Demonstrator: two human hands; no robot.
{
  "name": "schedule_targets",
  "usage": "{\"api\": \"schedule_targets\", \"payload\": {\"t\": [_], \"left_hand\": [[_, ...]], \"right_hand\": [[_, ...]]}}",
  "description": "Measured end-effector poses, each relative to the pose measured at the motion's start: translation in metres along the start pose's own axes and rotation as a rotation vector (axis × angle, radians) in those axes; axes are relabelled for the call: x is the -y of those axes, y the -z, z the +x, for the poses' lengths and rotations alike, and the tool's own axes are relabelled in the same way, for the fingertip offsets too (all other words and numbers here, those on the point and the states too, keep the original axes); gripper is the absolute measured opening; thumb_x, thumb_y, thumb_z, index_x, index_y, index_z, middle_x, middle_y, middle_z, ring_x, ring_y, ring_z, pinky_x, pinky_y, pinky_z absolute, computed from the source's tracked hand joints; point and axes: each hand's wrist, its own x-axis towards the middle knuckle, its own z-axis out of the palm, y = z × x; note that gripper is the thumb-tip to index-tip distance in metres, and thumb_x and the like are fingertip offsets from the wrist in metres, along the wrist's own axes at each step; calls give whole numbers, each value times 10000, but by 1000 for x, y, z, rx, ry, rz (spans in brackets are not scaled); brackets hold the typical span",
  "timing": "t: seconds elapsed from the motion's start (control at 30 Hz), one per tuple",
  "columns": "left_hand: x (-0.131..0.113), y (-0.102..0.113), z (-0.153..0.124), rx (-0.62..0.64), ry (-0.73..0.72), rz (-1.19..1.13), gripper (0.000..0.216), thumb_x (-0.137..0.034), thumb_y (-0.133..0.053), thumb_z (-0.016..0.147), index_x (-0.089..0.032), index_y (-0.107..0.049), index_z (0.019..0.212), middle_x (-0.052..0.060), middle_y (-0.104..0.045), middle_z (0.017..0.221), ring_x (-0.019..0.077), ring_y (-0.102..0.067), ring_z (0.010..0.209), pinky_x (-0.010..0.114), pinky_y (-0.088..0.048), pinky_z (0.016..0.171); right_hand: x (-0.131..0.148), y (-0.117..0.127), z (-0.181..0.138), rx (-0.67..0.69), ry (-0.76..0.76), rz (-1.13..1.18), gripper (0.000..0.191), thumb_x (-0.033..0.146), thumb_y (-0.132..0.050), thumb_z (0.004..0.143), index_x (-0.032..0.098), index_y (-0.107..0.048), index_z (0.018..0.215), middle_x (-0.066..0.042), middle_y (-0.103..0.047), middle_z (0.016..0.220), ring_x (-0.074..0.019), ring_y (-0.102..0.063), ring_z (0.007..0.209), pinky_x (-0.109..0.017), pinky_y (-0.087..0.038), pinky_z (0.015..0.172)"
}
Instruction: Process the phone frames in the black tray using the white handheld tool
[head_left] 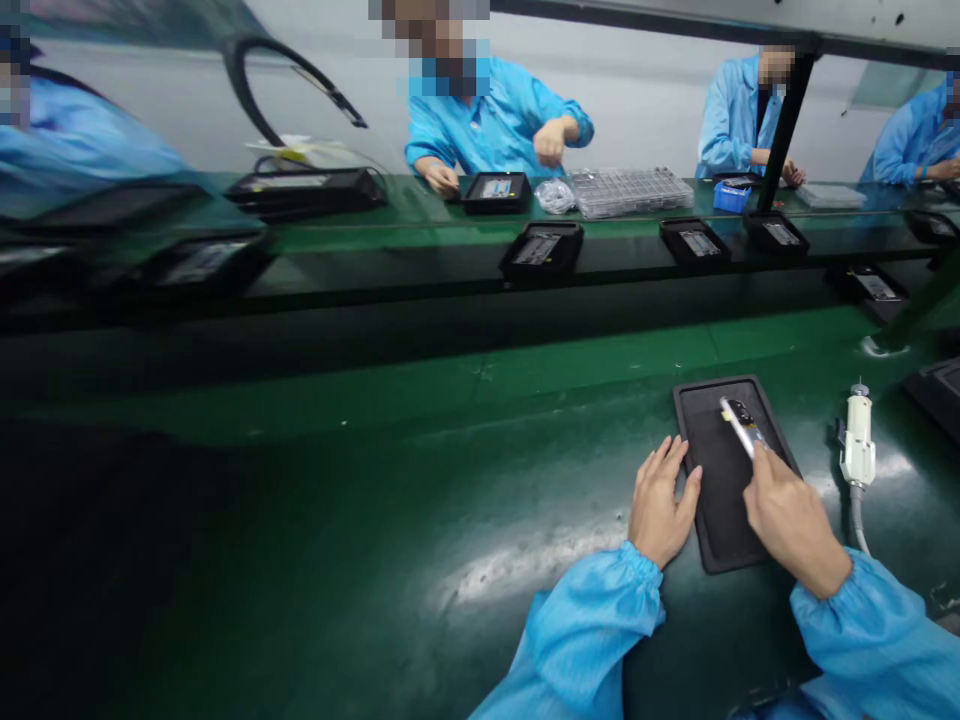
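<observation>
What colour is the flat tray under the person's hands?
Black. The tray lies on the green table, seen best in the head view.

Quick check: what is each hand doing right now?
Left hand: open, flat against the left edge of the black tray.
Right hand: closed on a thin tool, its tip over the tray.

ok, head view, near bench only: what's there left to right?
left hand → black tray → right hand holding a slim tool over the tray → white electric screwdriver lying on the green mat.
</observation>
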Motion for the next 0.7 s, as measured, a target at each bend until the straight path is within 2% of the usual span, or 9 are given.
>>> {"api": "schedule_targets", "payload": {"t": [0.1,0.17,0.23,0.3,0.33,0.4,0.47,0.6,0.7], "left_hand": [[-1,0,0,-7,-12,6,414,-344,-470,921,-155,-536,1284,141,-551,1353,274,-423,1338,540,-359,1112],[-1,-1,1,-9,-6,11,417,-344,-484,912,-154,-540,1279,142,-551,1352,278,-423,1337,544,-360,1111],[-1,-1,1,-1,3,13,427,-351,-474,916,-139,-538,1281,143,-550,1354,276,-416,1342,541,-351,1119],[-1,-1,0,3,12,10,443,-357,-438,931,-121,-523,1296,146,-535,1371,260,-407,1350,519,-336,1134],[-1,-1,0,2,18,10,456,-361,-418,938,-112,-512,1308,149,-517,1387,251,-399,1355,503,-330,1141],[-3,-1,0,4,34,27,489,-378,-393,944,-92,-490,1329,158,-470,1426,244,-367,1375,481,-311,1154],[-7,0,-1,16,57,84,522,-406,-386,942,-87,-473,1346,155,-420,1462,264,-298,1409,512,-254,1173],[-16,3,-2,19,162,248,690,-470,-439,902,-12,-345,1409,201,-328,1501,346,-165,1441,626,-112,1167],[-16,5,-5,38,197,253,618,-358,-490,858,-22,-414,1371,207,-299,1509,372,-125,1442,666,-45,1146]], "right_hand": [[-31,4,11,-47,-184,226,459,225,-339,895,22,-543,1252,-149,-672,826,-249,-640,635,-335,-501,580],[-43,2,15,-81,-287,523,455,343,-374,904,51,-590,1177,-99,-657,703,-231,-627,595,-320,-499,579],[-43,-3,16,-117,-367,861,486,441,-414,895,66,-606,1136,-110,-682,779,-233,-655,680,-317,-523,617],[-34,-6,13,-186,-410,1032,541,494,-453,885,66,-584,1189,-161,-682,1010,-264,-667,888,-364,-550,755],[-29,-6,11,-238,-400,1019,568,502,-469,884,67,-560,1238,-183,-641,1144,-282,-632,1028,-407,-529,868],[-23,-7,4,-354,-335,857,596,492,-470,897,76,-505,1322,-188,-500,1356,-291,-486,1257,-477,-396,1064],[-25,-10,-4,-382,-267,680,596,481,-428,920,69,-483,1347,-181,-422,1426,-287,-382,1343,-512,-278,1140],[-38,-33,-21,-157,-264,527,642,483,-369,914,-19,-517,1287,-253,-497,1330,-365,-379,1331,-605,-254,1117],[-38,-48,-31,-132,-308,662,600,454,-370,899,2,-555,1248,-245,-518,1311,-362,-393,1323,-597,-268,1118]]}}
